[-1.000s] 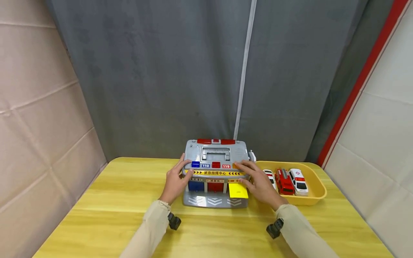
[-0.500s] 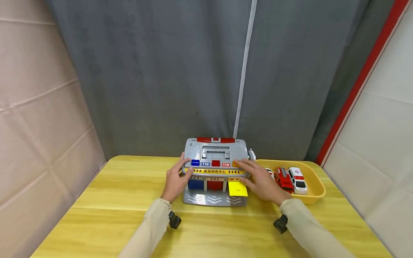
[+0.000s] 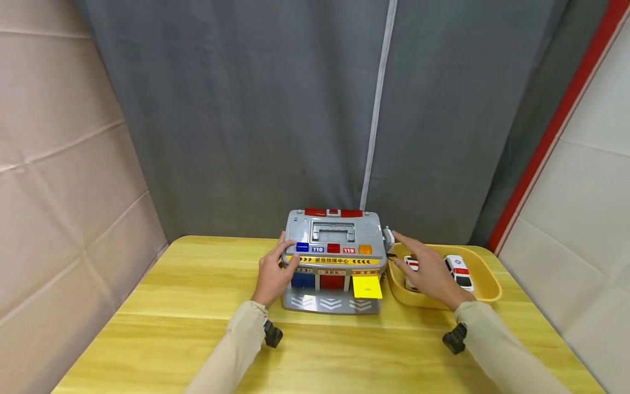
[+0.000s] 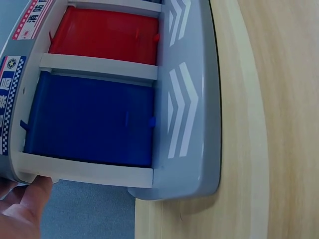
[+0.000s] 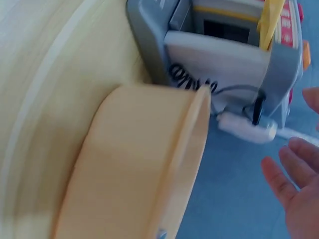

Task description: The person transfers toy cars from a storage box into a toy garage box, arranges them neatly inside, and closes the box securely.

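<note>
A grey toy rescue station [image 3: 334,235] stands on the table, with blue, red and orange buttons on its roof. Its blue door [image 4: 89,119] and red door [image 4: 107,35] are down, while the yellow door [image 3: 367,287] is swung up and outward. My left hand [image 3: 272,273] holds the station's left front corner, thumb at the front edge. On the station's right side hangs a white toy phone handset [image 5: 244,128] with a coiled black cord [image 5: 187,78]. My right hand [image 3: 433,272] is beside that handset, fingers extended and holding nothing; whether the index fingertip touches it I cannot tell.
A yellow tray [image 3: 484,273] stands right of the station, under my right hand. In it lie a white toy ambulance [image 3: 459,272] and another white toy car [image 3: 410,263], partly hidden. A grey curtain [image 3: 246,137] hangs behind the wooden table [image 3: 197,284].
My right hand has left the station's right front corner and moved right to the handset, over the tray, hiding the red fire truck. The left hand keeps its hold.
</note>
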Demonstrator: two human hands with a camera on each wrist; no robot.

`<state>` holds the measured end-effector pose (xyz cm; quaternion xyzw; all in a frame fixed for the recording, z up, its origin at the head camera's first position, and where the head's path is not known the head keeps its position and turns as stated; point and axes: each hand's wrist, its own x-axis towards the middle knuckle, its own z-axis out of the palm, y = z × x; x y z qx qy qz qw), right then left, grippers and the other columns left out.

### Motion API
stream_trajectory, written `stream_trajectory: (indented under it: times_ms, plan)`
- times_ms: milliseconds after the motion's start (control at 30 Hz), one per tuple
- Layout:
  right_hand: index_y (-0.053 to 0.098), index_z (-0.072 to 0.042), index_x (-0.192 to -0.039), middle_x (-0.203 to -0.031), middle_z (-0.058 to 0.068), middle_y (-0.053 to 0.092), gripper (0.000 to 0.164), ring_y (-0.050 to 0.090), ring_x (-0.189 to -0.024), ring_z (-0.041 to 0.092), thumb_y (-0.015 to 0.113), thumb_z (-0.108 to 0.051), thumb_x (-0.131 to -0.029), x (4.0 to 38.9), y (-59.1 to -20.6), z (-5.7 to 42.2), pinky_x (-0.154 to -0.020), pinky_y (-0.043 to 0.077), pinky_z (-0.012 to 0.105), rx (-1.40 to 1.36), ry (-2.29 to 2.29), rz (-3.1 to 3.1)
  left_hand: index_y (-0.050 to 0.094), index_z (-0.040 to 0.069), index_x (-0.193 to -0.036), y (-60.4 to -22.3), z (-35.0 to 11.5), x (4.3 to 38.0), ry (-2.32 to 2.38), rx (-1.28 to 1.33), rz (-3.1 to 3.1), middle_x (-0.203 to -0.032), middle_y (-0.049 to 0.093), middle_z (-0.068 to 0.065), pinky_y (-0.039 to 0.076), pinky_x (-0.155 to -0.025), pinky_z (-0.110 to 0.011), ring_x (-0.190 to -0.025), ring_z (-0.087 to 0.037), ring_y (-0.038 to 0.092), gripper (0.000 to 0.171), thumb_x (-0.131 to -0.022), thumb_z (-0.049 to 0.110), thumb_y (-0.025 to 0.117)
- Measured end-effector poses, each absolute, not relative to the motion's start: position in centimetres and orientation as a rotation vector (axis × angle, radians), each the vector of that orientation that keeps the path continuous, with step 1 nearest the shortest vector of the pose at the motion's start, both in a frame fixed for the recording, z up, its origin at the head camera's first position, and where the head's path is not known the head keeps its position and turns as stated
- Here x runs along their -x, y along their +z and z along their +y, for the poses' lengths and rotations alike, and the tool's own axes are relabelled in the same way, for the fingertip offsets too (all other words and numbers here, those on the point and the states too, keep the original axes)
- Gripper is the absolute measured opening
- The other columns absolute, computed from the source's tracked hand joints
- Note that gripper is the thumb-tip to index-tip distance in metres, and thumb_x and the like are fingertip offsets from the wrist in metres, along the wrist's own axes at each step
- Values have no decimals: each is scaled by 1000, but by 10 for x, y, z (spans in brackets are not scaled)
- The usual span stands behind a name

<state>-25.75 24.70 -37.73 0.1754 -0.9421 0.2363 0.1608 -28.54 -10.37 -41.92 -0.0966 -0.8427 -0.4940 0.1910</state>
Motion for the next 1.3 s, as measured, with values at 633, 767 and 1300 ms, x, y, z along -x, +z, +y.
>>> stream_trajectory:
  times_ms: [633, 767, 1300]
  plan:
    - [17, 2, -157, -150, 38, 39, 81, 48, -132, 56, 63, -29, -99, 264, -389, 312, -104, 45, 64, -171, 889, -2797, 65, 14, -128, -418, -104, 285, -1341, 288, -2358, -162, 37, -11, 52, -106, -46, -144, -34, 44, 35, -95, 24, 64]
    - [23, 5, -155, -148, 40, 39, 77, 47, -130, 57, 63, -28, -98, 266, -392, 325, -103, 44, 67, -84, 861, -2836, 65, 14, -128, -419, -103, 285, -1343, 285, -2362, -162, 37, -8, 45, -113, -47, -145, -34, 43, 35, -95, 25, 65]
    - [35, 13, -144, -137, 46, 40, 68, 43, -121, 60, 65, -19, -92, 269, -405, 358, -104, 37, 73, 58, 685, -2933, 66, 14, -126, -421, -102, 286, -1345, 290, -2356, -162, 37, -9, 55, -101, -45, -143, -33, 47, 32, -95, 25, 64]
